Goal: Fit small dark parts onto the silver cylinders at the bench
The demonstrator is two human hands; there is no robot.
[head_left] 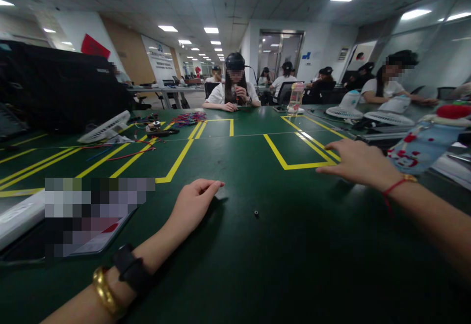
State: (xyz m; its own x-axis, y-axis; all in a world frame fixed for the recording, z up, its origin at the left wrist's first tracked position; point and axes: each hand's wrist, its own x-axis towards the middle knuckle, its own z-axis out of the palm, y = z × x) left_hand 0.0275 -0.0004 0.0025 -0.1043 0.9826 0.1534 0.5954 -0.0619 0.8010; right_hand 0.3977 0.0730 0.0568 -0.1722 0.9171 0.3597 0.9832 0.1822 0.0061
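Note:
My left hand (196, 203) hovers over or rests on the green table (235, 275), thumb and fingers pressed together in a pinch. A tiny reddish spot shows at the fingertips; whether it is a held thing or a nail, I cannot tell. To the right of that hand lies a small dark metal piece, round with a hole like a nut (256, 213), touched by neither hand. My right hand (362, 162) is stretched out at the right, thumb and fingers apart, beside the yellow tape marking (309, 166). Nothing shows in its grasp.
At left are a tablet-like panel (99, 240), a white power strip (22, 216), a white fan (105, 127) and tangled wires (189, 118). A blue patterned bottle (419, 147) stands near my right wrist. A person (235, 88) sits opposite; more people sit farther back.

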